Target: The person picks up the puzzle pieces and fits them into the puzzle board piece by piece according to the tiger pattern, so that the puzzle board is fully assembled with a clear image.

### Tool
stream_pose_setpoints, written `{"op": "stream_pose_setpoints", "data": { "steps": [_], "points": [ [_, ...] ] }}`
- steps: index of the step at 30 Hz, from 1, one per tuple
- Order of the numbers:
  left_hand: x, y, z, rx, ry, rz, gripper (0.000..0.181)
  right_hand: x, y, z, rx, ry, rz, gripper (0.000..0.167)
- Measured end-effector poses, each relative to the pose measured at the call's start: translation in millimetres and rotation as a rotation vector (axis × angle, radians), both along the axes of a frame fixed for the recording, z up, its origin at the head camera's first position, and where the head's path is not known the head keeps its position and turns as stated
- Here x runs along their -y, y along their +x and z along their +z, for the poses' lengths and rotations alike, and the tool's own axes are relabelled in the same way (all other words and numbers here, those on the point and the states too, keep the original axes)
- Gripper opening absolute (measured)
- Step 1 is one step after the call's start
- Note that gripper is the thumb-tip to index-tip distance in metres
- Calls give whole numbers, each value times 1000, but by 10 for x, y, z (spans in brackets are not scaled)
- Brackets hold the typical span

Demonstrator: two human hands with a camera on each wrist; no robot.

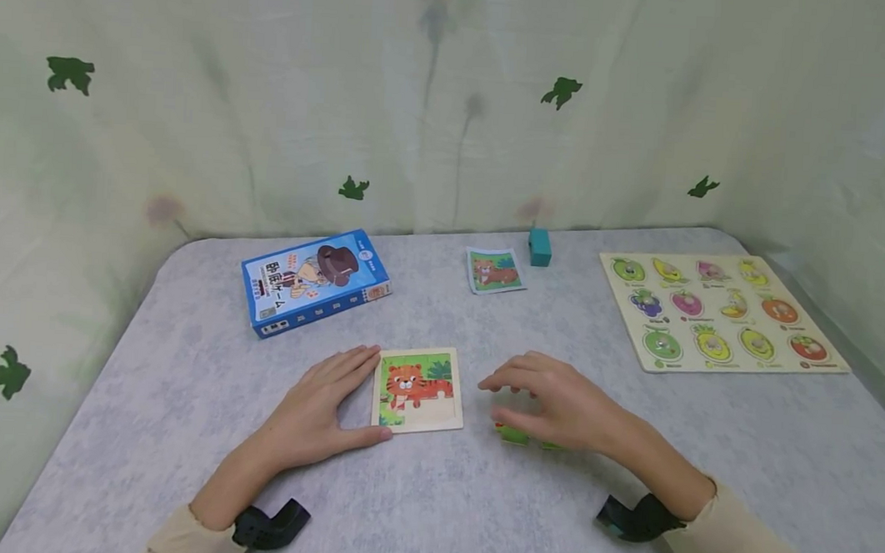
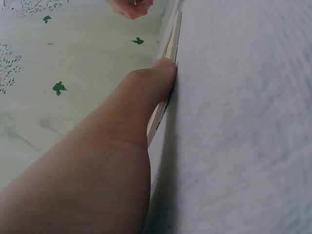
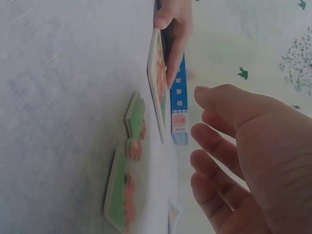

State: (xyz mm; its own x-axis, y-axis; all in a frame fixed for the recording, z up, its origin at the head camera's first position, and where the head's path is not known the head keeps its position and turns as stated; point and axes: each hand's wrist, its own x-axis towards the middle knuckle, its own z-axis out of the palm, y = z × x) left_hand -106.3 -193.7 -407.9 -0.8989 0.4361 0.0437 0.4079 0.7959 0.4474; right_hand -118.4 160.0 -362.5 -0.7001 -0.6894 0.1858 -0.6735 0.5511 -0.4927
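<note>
A small square wooden jigsaw tray (image 1: 457,394) lies flat in the middle of the table in the head view. Its tiger picture is partly filled in, and bare wood shows at the lower right. My left hand (image 1: 308,411) rests at the tray's left side, fingertips by the upper corner and thumb touching the lower one. To the right, my right hand (image 1: 556,404) hovers with loosely bent fingers and holds nothing. Under it lie green and red puzzle pieces (image 1: 513,435), partly hidden by the hand. Two pieces (image 3: 115,195) show on the table in the right wrist view.
At the back left lies a blue game box (image 1: 318,282). A tiger picture card (image 1: 494,271) and a small teal block (image 1: 540,247) are at the back centre. A fruit puzzle board (image 1: 722,316) occupies the right. Curtain cloth (image 1: 452,102) hangs behind the table.
</note>
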Motion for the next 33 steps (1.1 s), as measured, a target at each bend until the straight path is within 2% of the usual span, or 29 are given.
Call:
{"op": "stream_pose_setpoints", "data": {
  "steps": [10,21,33],
  "points": [
    [-14,-3,5,-3,5,-3,106,-163,67,-37,11,76,-48,32],
    [-1,-4,-7,-6,-7,-1,106,-271,121,-117,50,194,-72,42],
    [-3,0,3,0,0,1,106,-284,102,-151,41,174,-21,31]
  ]
}}
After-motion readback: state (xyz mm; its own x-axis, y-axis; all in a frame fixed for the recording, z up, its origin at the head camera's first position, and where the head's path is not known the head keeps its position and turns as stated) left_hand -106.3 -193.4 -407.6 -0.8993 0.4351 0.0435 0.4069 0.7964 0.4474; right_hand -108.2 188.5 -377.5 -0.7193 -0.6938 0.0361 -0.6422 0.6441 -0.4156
